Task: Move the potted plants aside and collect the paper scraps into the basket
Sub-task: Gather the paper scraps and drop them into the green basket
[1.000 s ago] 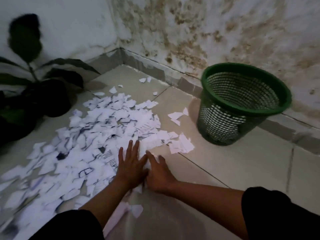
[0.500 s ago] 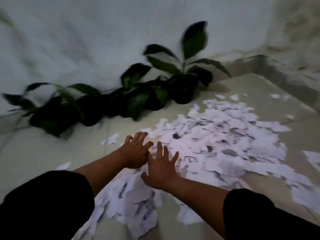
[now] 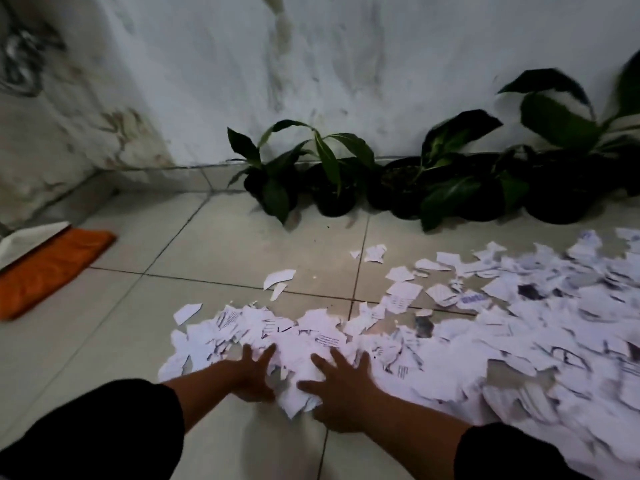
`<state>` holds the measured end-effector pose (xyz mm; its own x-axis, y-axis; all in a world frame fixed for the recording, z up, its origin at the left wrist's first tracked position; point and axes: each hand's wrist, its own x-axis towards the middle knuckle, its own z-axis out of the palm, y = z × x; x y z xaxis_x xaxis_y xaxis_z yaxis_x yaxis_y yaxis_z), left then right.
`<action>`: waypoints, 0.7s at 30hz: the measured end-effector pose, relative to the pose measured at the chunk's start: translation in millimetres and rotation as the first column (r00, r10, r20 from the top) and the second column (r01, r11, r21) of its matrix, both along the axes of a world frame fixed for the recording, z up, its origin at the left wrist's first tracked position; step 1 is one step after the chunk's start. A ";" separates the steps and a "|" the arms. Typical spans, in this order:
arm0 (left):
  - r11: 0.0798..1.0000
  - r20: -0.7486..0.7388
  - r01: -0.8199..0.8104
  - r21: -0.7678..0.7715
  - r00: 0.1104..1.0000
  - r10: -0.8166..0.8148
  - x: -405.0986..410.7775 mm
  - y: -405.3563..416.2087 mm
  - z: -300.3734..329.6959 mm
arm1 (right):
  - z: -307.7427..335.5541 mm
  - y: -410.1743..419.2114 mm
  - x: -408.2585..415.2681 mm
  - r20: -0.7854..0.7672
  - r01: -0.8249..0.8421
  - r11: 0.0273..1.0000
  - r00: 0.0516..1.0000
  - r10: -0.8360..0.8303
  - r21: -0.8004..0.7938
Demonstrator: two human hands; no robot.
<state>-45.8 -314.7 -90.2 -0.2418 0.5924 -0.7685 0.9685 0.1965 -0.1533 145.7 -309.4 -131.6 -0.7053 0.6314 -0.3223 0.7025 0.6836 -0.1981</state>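
On the tiled floor (image 3: 214, 251), both hands press flat with fingers spread wide: left hand (image 3: 252, 377) and right hand (image 3: 341, 386) flank a heap of paper scraps (image 3: 485, 341). Potted plants (image 3: 408, 181) line the wall (image 3: 311, 64) beyond.
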 end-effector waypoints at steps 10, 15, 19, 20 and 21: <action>0.801 0.473 -0.205 0.562 0.875 -0.108 37.0 34.7 -19.7 | -24.3 32.2 24.7 -0.151 0.318 0.896 0.947 -0.284 0.309; 0.465 0.297 -0.488 0.739 0.855 0.425 -47.1 22.2 -40.3 | -24.3 35.7 -40.8 -0.166 0.261 0.942 0.959 -0.228 0.210; 0.075 0.461 -0.798 0.598 0.419 0.782 -109.8 3.0 -58.5 | -22.3 36.9 -89.2 -0.140 0.254 0.958 0.962 -0.236 0.134; -0.014 0.516 -0.832 0.555 0.331 0.790 -117.0 3.2 -61.4 | -20.9 37.0 -95.6 -0.149 0.246 0.960 0.963 -0.226 0.134; -0.041 0.535 -0.847 0.529 0.296 0.792 -120.5 6.2 -64.2 | -23.1 38.6 -98.9 -0.135 0.234 0.964 0.967 -0.217 0.129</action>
